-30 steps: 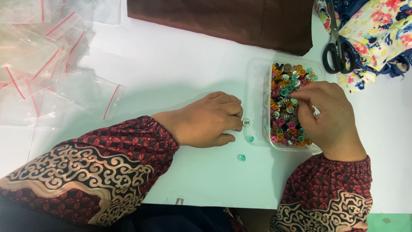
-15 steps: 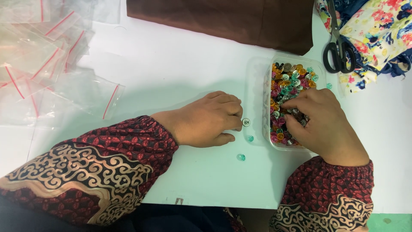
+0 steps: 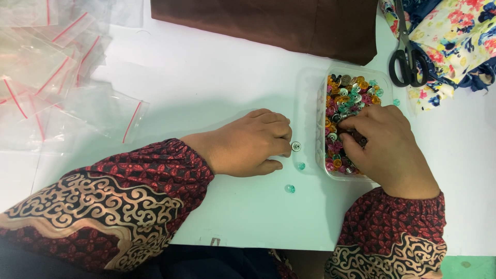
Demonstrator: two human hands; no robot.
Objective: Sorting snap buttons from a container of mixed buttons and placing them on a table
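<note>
Tray [image 3: 310, 103] of buttons [image 3: 351, 95] right, bags [image 3: 62, 77] left, scissors [image 3: 405, 51] on fabric [image 3: 454, 36] behind tray.

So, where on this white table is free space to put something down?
The widest bare patch lies between the clear bags, the brown cloth and the left hand. It is crowded around the button tray, where the right hand digs, and near the scissors.

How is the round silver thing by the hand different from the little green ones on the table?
The silver button is grey metal with a ring shape; the two teal beads are see-through green. The silver button lies right at the left hand, at its fingers; the teal beads lie apart from it, one nearer the clear box. All rest loose on the white table.
</note>
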